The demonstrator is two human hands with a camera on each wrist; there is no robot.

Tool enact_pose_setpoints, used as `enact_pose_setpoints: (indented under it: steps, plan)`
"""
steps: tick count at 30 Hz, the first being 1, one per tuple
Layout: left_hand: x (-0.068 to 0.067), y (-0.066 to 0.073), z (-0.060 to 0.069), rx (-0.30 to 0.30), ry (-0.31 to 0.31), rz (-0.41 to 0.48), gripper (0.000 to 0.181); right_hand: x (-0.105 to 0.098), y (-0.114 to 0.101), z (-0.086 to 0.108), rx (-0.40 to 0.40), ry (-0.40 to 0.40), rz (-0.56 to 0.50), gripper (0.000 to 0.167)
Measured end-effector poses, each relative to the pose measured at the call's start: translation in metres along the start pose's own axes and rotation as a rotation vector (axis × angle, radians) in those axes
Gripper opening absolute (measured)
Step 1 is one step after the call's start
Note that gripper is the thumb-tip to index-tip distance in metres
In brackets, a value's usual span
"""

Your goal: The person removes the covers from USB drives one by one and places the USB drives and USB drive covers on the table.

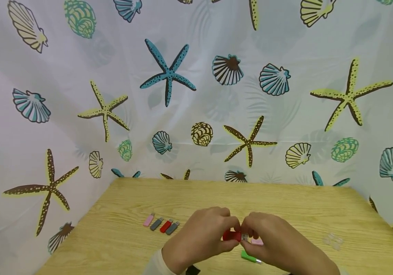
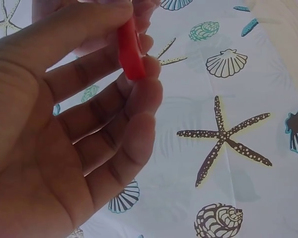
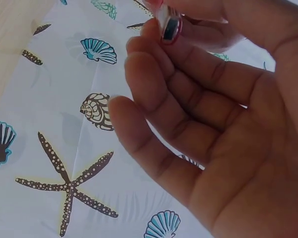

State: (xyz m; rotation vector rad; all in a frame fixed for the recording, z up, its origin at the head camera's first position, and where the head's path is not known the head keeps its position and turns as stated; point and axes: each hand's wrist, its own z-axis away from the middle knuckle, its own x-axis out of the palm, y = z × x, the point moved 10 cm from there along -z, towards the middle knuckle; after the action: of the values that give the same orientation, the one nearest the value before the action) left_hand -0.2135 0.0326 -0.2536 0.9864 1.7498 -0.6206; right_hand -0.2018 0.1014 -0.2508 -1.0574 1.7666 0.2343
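My left hand (image 1: 204, 233) pinches a red USB stick (image 1: 232, 236) between thumb and fingertips, held above the table. In the left wrist view the red body of the stick shows at the fingertips. My right hand (image 1: 272, 236) meets it from the other side, pinching a small clear cap (image 1: 245, 237) at the connector end. The right wrist view shows something clear and shiny with a red edge there; how far the cap sits over the connector I cannot tell. Below the hands lies a green USB stick (image 1: 250, 257). Part of a pink stick (image 1: 257, 241) shows beside the right fingers.
Left of the hands, a pink stick (image 1: 149, 219), a grey stick (image 1: 156, 224), a red stick (image 1: 166, 225) and another grey stick (image 1: 172, 228) lie in a row. Several clear caps (image 1: 333, 241) lie at the right. A shell-patterned cloth (image 1: 196, 103) surrounds the wooden table (image 1: 217, 191).
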Motion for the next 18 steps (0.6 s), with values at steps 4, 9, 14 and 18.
enact_pose_setpoints:
  steps: [4,9,14,18]
  plan:
    - [-0.0023,0.0037,0.0009,0.016,0.009,-0.029,0.015,-0.0034,-0.0066,0.0023,-0.068,0.051,0.005,0.027]
    - [-0.0027,0.0059,0.0007,0.033,-0.006,-0.009,0.013,0.0017,-0.001,0.0038,-0.053,-0.032,-0.066,0.022]
    - [-0.0023,0.0066,0.0011,0.049,-0.019,0.008,0.012,-0.0007,-0.0022,0.0041,-0.067,-0.016,-0.041,0.022]
    - [-0.0016,0.0072,0.0026,0.048,-0.027,0.001,0.014,-0.0026,-0.0043,0.0052,-0.078,0.028,-0.004,0.024]
